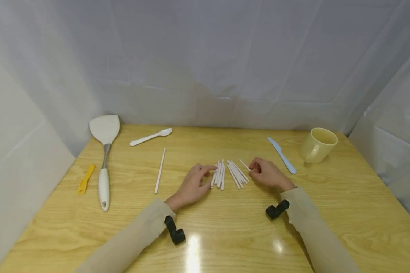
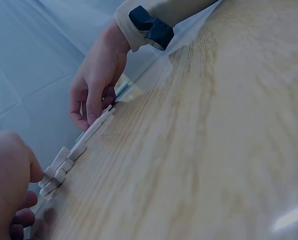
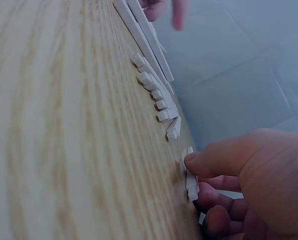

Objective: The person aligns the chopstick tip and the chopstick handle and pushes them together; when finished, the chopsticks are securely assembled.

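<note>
White sticks [image 1: 237,175] between two hands

Two groups lie on the wooden table [image 1: 232,223], apparently for two-sided access. Right hand [image 1: 269,175] pinches a stick [image 1: 244,165] between thumb and fingers, presumably for fine control. Left hand [image 1: 193,186], index extended to the left group [image 1: 222,176], shows no grip.

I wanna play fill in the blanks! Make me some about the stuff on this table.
1. On the table between the two hands lie thin white ____.
2. The mug is coloured ____.
3. Between the mug and the person's right hand lies a light-blue ____.
4. In the head view, the big spatula lies to the ____ of the white spoon.

Missing words: sticks; yellow; knife; left.
</note>
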Demonstrator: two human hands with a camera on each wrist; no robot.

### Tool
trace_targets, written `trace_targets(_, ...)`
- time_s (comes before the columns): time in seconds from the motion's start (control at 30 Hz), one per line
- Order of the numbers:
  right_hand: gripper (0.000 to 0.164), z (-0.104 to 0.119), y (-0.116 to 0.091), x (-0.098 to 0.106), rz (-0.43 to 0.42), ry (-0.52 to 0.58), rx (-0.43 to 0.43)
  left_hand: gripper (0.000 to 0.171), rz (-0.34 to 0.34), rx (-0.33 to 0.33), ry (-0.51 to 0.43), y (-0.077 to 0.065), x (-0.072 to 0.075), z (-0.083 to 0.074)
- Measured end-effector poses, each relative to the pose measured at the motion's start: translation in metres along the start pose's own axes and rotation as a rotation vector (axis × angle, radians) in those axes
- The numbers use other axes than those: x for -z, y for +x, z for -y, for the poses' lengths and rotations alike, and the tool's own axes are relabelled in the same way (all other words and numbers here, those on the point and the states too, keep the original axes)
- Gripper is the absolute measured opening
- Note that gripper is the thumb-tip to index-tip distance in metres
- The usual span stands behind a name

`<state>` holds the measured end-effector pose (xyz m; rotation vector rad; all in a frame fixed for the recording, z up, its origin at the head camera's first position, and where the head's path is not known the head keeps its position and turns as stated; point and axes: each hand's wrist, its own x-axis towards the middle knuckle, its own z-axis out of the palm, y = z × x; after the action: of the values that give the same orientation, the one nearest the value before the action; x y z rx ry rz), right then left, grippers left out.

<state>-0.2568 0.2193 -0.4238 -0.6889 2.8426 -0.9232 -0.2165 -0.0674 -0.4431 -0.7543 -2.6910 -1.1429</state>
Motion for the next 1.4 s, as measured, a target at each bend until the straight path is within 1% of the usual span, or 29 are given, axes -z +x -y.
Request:
trace_targets(0.13,0.011,0.0,-0.001,0.0,0.004,-0.004,-0.008,0.037,-0.008,0.021,-0.017,-0.001,-0.002,-0.002)
trace_targets(0.23,0.012,0.0,-0.002,0.0,0.004,0.001,-0.007,0.035,-0.017,0.054,-0.025,-0.001,-0.004,-0.003)
trace_targets(0.4,0.012,0.0,0.0,0.0,0.005,0.002,-0.018,0.019,-0.073,0.109,0.05,0.002,-0.007,-0.005)
trace_targets(0.53,0.012,0.001,0.0,0.0,-0.011,0.001,-0.015,0.018,-0.109,0.145,0.098,0.005,-0.007,-0.009)
trace_targets(0.67,0.011,0.002,0.0,0.0,-0.018,-0.003,-0.012,0.016,-0.132,0.16,0.1,0.005,-0.006,-0.01)
trace_targets(0.8,0.009,0.005,0.001,-0.002,-0.038,-0.014,-0.033,0.015,-0.154,0.162,0.06,0.004,-0.007,-0.007)
trace_targets(1.0,0.013,0.01,0.002,-0.005,-0.079,-0.044,-0.126,0.012,-0.202,0.145,-0.027,0.003,-0.009,-0.003)
trace_targets(1.2,0.014,0.015,0.002,-0.005,-0.099,-0.067,-0.205,0.01,-0.229,0.125,-0.103,0.001,-0.008,-0.005)
trace_targets(1.3,0.014,0.019,0.002,-0.004,-0.097,-0.066,-0.223,0.009,-0.227,0.117,-0.128,0.001,-0.006,-0.006)
trace_targets(1.4,0.014,0.021,0.0,-0.004,-0.109,-0.061,-0.212,0.008,-0.22,0.1,-0.148,0.001,-0.006,-0.006)
